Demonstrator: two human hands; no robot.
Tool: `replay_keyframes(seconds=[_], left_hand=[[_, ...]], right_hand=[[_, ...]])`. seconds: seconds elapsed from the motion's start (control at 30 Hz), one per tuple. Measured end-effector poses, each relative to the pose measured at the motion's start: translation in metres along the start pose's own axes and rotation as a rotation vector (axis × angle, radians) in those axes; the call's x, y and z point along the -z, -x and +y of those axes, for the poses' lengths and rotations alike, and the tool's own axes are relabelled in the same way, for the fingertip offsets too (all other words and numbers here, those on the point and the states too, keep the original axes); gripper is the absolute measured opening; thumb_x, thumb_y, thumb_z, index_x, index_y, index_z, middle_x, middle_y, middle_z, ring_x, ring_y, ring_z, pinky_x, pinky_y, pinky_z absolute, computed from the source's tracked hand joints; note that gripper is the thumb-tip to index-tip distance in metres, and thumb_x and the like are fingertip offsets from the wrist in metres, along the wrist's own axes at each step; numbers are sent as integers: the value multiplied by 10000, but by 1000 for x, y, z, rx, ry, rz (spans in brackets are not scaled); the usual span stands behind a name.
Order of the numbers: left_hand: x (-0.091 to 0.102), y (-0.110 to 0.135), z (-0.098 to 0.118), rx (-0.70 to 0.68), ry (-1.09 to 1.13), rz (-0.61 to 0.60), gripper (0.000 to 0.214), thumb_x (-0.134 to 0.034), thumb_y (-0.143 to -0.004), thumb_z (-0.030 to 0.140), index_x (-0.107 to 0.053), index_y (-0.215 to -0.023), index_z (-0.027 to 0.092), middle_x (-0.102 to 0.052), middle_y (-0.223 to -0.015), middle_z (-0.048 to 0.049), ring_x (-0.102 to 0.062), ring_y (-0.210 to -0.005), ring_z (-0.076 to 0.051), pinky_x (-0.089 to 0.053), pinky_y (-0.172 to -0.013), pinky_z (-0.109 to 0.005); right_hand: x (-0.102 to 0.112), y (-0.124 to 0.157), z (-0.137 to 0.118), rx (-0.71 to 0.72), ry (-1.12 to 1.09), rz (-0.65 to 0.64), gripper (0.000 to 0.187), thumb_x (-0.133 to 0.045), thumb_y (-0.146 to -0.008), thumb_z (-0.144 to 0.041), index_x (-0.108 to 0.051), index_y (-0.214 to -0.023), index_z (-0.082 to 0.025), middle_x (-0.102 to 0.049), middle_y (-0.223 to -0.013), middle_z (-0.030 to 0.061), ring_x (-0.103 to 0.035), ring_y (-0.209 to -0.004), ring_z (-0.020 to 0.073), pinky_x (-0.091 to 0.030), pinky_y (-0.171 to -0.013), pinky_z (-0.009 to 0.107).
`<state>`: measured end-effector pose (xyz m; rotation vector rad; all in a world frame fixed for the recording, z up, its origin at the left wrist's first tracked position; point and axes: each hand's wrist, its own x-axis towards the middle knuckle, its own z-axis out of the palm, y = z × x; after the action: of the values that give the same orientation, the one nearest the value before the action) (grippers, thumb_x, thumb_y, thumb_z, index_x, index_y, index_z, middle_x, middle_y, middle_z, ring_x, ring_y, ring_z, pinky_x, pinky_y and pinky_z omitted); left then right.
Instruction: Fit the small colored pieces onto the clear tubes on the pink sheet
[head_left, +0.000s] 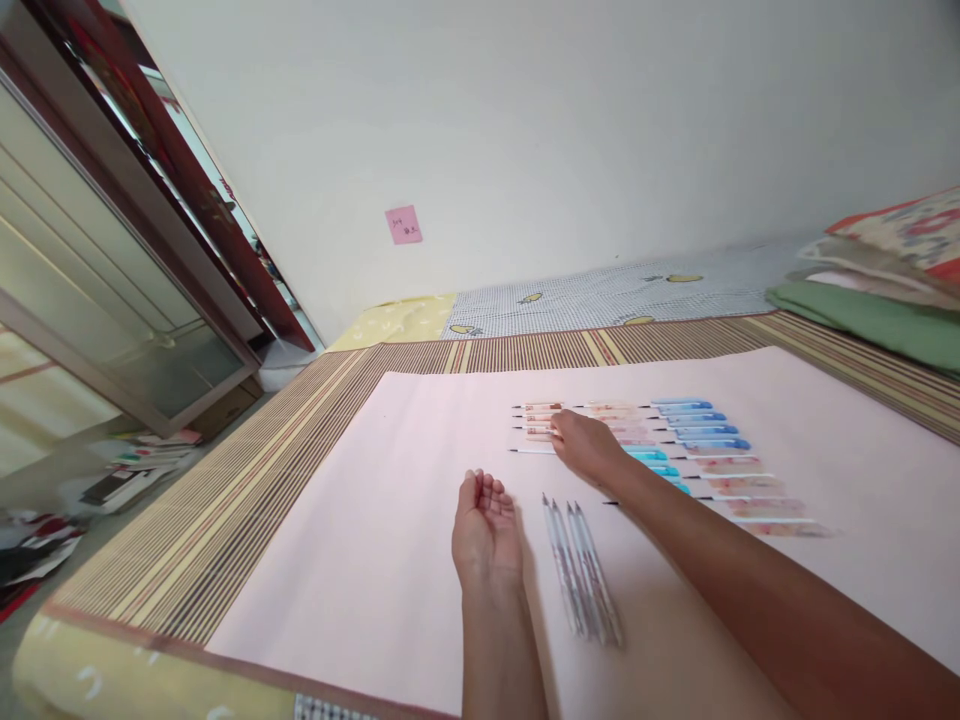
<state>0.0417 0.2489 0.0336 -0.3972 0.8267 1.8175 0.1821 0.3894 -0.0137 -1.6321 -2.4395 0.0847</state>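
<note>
A pale pink sheet covers a striped woven mat. On it lie rows of pen parts: thin refills with pink patterned barrels at the far left, blue caps and more pink barrels to the right. Several finished pens lie side by side near me. My right hand reaches across to the far-left row, its fingers on a refill and barrel there; the grip is hard to see. My left hand rests palm up on the sheet, left of the finished pens, holding nothing.
The striped mat lies on a bed against a white wall bearing a pink sticky note. Folded bedding is stacked at the right. A glass door and scattered books on the floor are at the left.
</note>
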Motion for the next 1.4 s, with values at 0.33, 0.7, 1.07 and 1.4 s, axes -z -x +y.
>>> replay_keyframes(seconds=[0.33,0.7,1.07,1.4], left_hand=[[-1,1,-2,8,2,8,169,-606,-934,146,-611,-768,116,-589,-693,-1,-579,-546,-53,-466,-491,-132],[-1,3,-3,8,-5,2,159,-605,-935,142,-612,-779,114,-591,-691,2,-580,-545,-53,-466,-490,-134],[-1,2,-3,11,-11,-1,147,-602,-940,147,-608,-797,112,-593,-685,5,-579,-536,-54,-469,-488,-136],[-1,4,-4,9,-12,-4,158,-601,-943,152,-607,-791,110,-591,-687,0,-581,-542,-56,-465,-486,-135]], right_hand=[[-2,1,1,-2,-23,15,192,-479,-958,-233,-636,-1049,-171,-708,-1171,121,-679,-957,228,-395,-709,301],[1,15,-12,85,-45,-14,171,-496,-899,-218,-663,-926,-193,-739,-999,76,-682,-863,208,-333,-654,300],[0,8,-7,74,13,-28,195,-473,-931,-220,-657,-960,-162,-721,-1048,112,-685,-857,225,-347,-641,304],[-6,5,0,64,22,-1,174,-501,-952,-258,-629,-1026,-167,-710,-1104,111,-679,-941,240,-383,-701,298]])
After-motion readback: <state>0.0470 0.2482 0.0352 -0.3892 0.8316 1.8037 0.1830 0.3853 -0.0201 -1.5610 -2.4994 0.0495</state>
